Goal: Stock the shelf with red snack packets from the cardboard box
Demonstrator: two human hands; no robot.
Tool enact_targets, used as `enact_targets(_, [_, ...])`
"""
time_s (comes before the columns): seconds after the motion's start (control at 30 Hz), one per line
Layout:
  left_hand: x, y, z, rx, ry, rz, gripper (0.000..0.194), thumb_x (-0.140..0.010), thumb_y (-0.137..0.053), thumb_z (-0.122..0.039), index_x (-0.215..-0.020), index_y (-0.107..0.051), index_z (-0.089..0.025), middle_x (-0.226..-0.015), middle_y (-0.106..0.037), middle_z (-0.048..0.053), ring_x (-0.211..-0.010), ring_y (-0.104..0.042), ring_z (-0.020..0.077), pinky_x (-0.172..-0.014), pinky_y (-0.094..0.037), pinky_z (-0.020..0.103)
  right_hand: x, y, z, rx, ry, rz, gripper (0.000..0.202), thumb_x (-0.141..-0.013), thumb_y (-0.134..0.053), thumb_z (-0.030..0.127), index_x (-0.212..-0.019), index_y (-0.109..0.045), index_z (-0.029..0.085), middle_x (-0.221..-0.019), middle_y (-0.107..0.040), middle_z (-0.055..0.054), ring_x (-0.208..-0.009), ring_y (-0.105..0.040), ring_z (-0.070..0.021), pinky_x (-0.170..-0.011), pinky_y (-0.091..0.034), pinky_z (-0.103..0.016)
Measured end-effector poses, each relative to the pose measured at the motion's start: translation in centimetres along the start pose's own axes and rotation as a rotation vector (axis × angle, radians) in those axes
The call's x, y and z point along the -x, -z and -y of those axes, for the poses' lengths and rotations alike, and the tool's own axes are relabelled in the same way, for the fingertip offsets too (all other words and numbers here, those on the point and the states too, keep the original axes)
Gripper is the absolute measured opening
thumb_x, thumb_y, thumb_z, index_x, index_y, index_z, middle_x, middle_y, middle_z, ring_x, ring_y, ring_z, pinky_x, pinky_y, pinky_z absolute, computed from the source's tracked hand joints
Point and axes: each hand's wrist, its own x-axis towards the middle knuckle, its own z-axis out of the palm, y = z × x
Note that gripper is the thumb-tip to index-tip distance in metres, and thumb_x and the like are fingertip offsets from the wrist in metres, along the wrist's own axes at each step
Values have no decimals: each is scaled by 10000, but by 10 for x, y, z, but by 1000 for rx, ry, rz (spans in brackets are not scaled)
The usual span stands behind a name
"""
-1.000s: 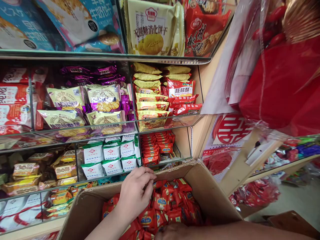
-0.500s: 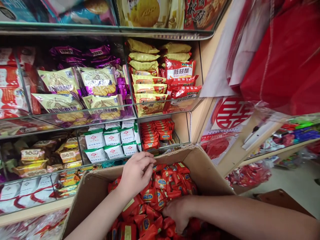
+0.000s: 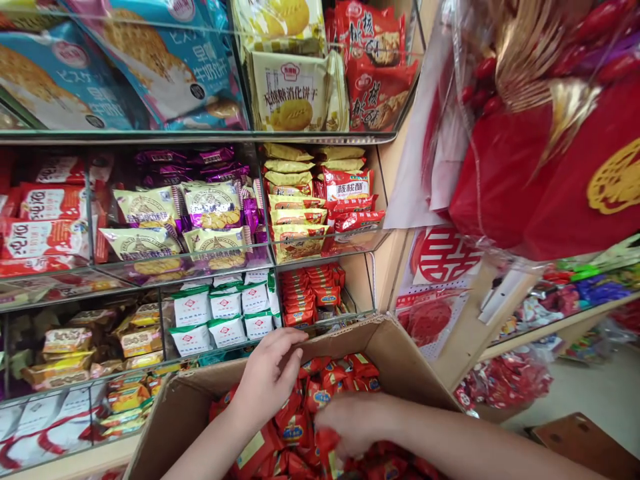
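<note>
The red packets (image 3: 293, 432) are small and glossy, marked in blue and yellow, heaped in a brown box (image 3: 417, 373) before glass-edged shelves (image 3: 320, 139) of wrapped snacks (image 3: 213, 207), a red bag (image 3: 525, 187) hanging at right above a pale floor (image 3: 600, 390). The right hand (image 3: 353, 423), blurred, pinches 1 packet (image 3: 328, 445) between fingers and thumb, just over the rest; the left hand (image 3: 270, 370) lies at the box's far rim (image 3: 350, 337), whether gripping I cannot tell.

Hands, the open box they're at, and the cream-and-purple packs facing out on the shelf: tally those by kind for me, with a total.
Left hand and right hand: 2
Open box: 1
Cream-and-purple packs facing out: 4
Total: 7
</note>
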Motion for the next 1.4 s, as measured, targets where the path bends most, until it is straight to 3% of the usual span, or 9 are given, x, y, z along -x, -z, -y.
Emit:
enact_targets(0.2, [-8,8,-19,476,419,-93,409,-846,-312,-492,-964,-537,-172,-819,-634,51,-692,-606,165,-590,-511,283,30,56,-4,-1068,314,-615,298,-710,-607,343,-921,-455,197,-854,-583,8,-711,-563,-115,-653,-462,-251])
enact_targets(0.33, [-17,-2,-24,507,444,-94,350,-812,-361,-531,-750,-479,-208,-566,-539,-34,-472,-525,122,-453,-451,241,16,63,1,-1294,302,-726,357,-703,-615,365,-915,-372,211,-815,-575,12,-629,-583,-113,-576,-477,-254])
enact_targets(0.4, [-25,-6,-22,469,451,-117,327,-803,-382,-529,-697,-426,-223,-519,-492,-60,-421,-501,114,-408,-421,230,9,68,3,-1231,241,-767,305,-753,-526,453,-874,-386,210,-730,-553,25,-572,-569,-115,-522,-463,-248])
enact_targets(0.53, [-42,-5,-15,353,478,-155,337,-802,-349,-548,-686,-389,-233,-422,-396,-94,-310,-442,112,-331,-357,223,-3,83,0,-785,13,-1167,350,-822,-363,517,-700,-436,198,-613,-493,28,-573,-491,-111,-528,-386,-221])
enact_targets(0.63, [-53,-3,-13,327,471,-211,369,-821,-289,-547,-668,-393,-228,-413,-401,-87,-306,-435,109,-321,-340,217,-12,89,-7,-635,-67,-1325,381,-832,-336,519,-635,-403,199,-565,-458,35,-547,-430,-104,-518,-328,-213])
enact_targets(1.1, [-63,-18,4,261,462,-205,338,-823,-347,-472,-583,-351,-236,-340,-339,-91,-270,-346,101,-305,-273,216,-28,80,-36,-853,-2,-1314,394,-859,-297,496,-622,-394,197,-567,-421,34,-534,-395,-105,-502,-318,-211])
enact_targets(1.23, [-64,-16,6,416,550,-116,434,-796,-296,-591,-609,-395,-212,-383,-417,-74,-283,-409,96,-307,-292,201,-21,78,-39,-688,-12,-1418,366,-878,-297,442,-608,-355,202,-539,-384,37,-501,-382,-98,-488,-310,-210])
enact_targets(1.33, [-66,-12,8,687,616,115,537,-790,-225,-633,-698,-486,-173,-506,-546,-15,-373,-523,106,-336,-297,182,-12,74,-51,-285,76,-1521,345,-877,-347,403,-600,-373,200,-516,-381,33,-482,-382,-95,-499,-301,-223])
enact_targets(1.4, [-66,-10,10,877,662,244,471,-787,-337,-599,-796,-517,-164,-589,-601,10,-441,-576,116,-361,-317,171,-9,71,-57,-53,208,-1539,339,-877,-374,381,-595,-400,193,-518,-409,20,-493,-393,-98,-514,-306,-233])
